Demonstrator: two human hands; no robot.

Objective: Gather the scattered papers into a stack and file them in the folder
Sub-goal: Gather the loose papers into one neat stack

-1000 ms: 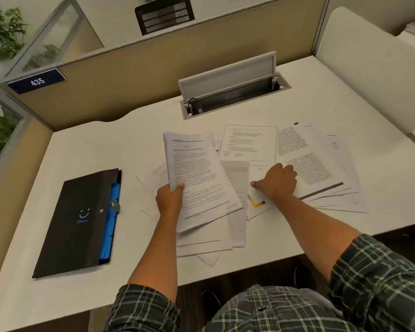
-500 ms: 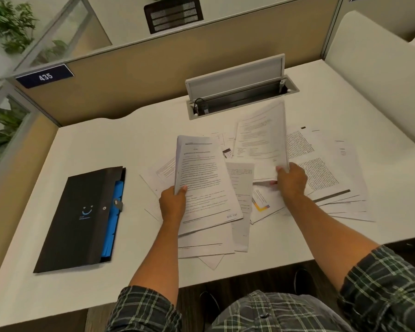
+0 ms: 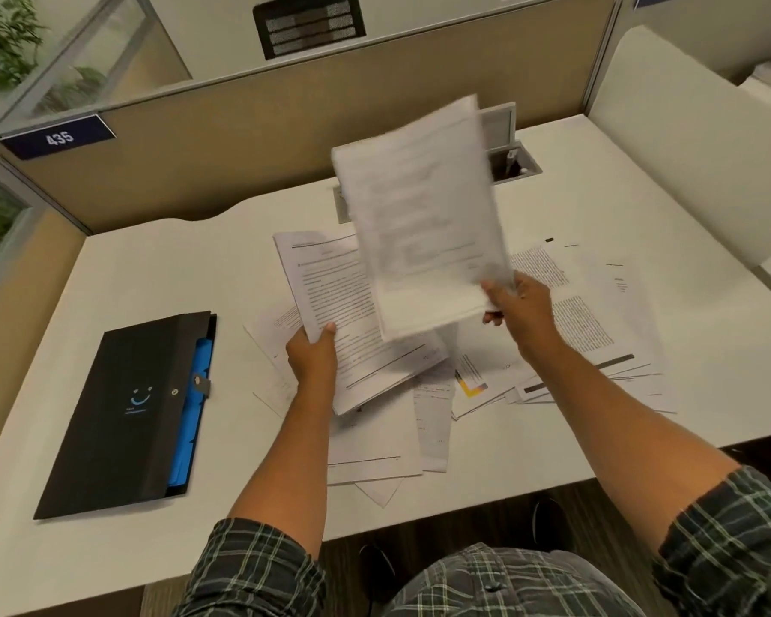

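My left hand (image 3: 312, 356) grips a thin stack of printed papers (image 3: 330, 300) by its lower left edge, lifted off the desk. My right hand (image 3: 515, 305) pinches a single sheet (image 3: 419, 216) by its lower right corner; the sheet is raised, blurred, and overlaps the stack's right side. Loose papers (image 3: 597, 322) lie scattered on the white desk (image 3: 152, 269) beneath and to the right of both hands. A black folder (image 3: 125, 411) with blue inner pockets lies shut at the left of the desk.
An open cable tray with a raised lid (image 3: 508, 158) sits at the back of the desk, partly hidden by the sheet. Beige partition walls (image 3: 286, 126) enclose the back and left. A white panel (image 3: 686, 149) stands at the right. The desk's front edge is near my lap.
My right hand picked a sheet off the desk and raised it up and leftward toward the stack. My left hand kept holding the stack, lifting it slightly.
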